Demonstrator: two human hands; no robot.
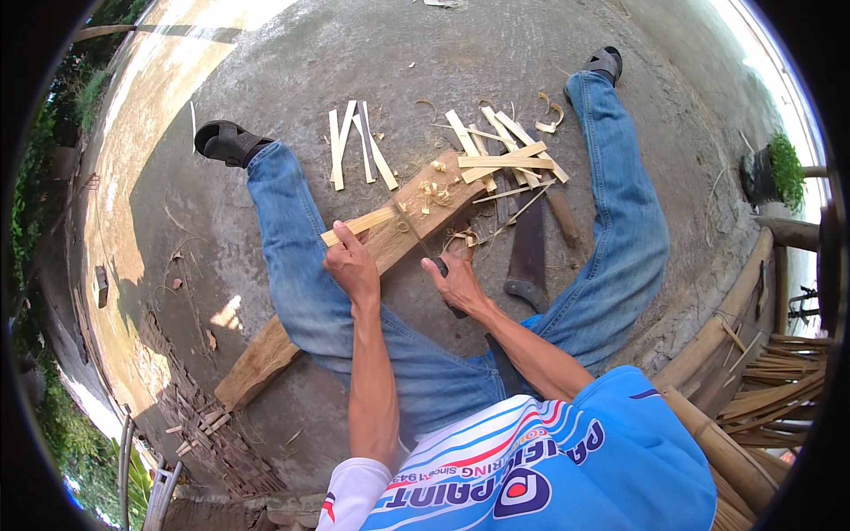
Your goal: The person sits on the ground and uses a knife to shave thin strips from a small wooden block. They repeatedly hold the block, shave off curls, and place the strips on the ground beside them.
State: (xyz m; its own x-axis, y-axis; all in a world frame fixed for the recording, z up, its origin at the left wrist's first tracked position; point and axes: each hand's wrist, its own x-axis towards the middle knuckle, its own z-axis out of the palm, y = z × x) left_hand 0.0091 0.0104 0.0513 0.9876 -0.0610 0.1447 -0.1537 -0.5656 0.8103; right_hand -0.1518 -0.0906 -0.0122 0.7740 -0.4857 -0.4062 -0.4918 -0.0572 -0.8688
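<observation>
My left hand [353, 267] is closed around the near end of a pale bamboo strip [365, 221], which lies over a thick wooden plank [258, 361]. In my right hand [460, 285] is the dark handle of a knife [410, 219]. Its thin blade points up and left, crossing the far end of the strip; whether the edge touches it I cannot tell. Curled shavings [434, 193] sit on the plank beyond the blade. The plank runs diagonally between my legs, passing beneath my left thigh.
Cut strips lie in a small group [337, 146] and a larger pile [505, 162] beyond the plank. Beside my right leg are a dark flat blade-like piece [529, 252] and a brown stick [563, 219]. Bamboo poles [719, 445] and a potted plant [784, 173] stand right.
</observation>
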